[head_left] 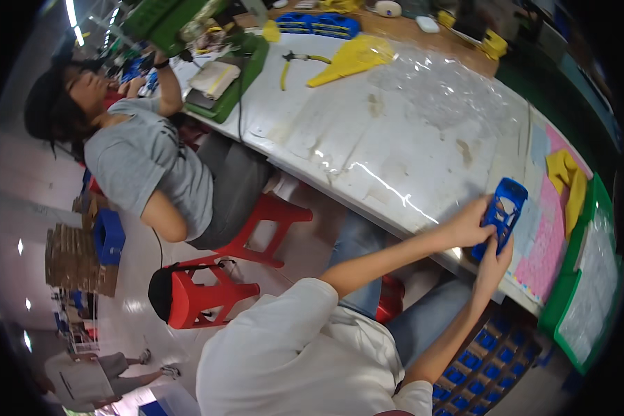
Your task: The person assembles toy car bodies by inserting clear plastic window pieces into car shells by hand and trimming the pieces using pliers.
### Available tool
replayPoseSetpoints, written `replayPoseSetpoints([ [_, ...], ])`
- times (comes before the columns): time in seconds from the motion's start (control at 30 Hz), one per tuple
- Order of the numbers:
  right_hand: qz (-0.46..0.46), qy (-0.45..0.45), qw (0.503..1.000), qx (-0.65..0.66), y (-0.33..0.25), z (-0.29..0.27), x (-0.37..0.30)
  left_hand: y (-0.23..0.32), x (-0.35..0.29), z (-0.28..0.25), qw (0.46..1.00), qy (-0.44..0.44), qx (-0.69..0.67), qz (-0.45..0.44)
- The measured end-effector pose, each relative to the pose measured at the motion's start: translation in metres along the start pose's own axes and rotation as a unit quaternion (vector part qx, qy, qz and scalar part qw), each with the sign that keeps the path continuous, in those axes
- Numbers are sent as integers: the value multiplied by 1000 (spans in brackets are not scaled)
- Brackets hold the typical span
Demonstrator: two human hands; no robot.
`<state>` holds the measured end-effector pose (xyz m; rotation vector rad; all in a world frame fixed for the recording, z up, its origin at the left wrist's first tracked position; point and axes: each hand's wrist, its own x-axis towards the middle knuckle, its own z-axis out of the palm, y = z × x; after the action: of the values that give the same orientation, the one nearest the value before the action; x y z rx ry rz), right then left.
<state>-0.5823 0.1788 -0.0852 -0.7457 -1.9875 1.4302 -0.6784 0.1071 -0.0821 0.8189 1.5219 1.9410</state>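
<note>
Head view shows a hollow, glossy blue plastic shell [505, 218], elongated like a car body with cut-out openings, held above the white table's near right edge. The left hand [473, 223] has its fingers partly curled, gripping the shell's left side; the right hand [494, 265] is bent closed around its near end.

Beneath lies the smooth, scuffed white tabletop [395, 132], stained brown in patches. At its far side spreads crumpled, shiny transparent plastic film [451, 83], just beside a flat, tapering yellow plastic bag [350, 64]. Left of the bag sit slim metal pliers with yellow handles [285, 73].

To the right, a soft, folded yellow cloth [570, 186] rests near pink patterned sheeting [544, 260]. Further right, a rigid green plastic tray [567, 288] holds wrinkled clear film.
</note>
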Motion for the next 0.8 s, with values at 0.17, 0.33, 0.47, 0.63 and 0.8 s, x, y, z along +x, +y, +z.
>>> replayPoseSetpoints([
  [0.17, -16, 23, 1000, -2, -11, 3, 1, 10, 1, 0, 998, -17, -29, -54],
  [0.33, 57, -12, 998, 0, -39, 21, -1, 10, 5, -21, 998, -12, 50, -38],
  [0.47, -18, 29, 998, 59, -31, 25, -1, 24, 1, -19, 999, -24, 6, -29],
  [0.63, 17, 33, 996, 78, -34, 20, -4, 16, 14, -13, 998, 30, 38, 47],
  [0.8, 13, 28, 997, 64, -37, 17, -5, 20, 13, -6, 988, 89, 93, 85],
])
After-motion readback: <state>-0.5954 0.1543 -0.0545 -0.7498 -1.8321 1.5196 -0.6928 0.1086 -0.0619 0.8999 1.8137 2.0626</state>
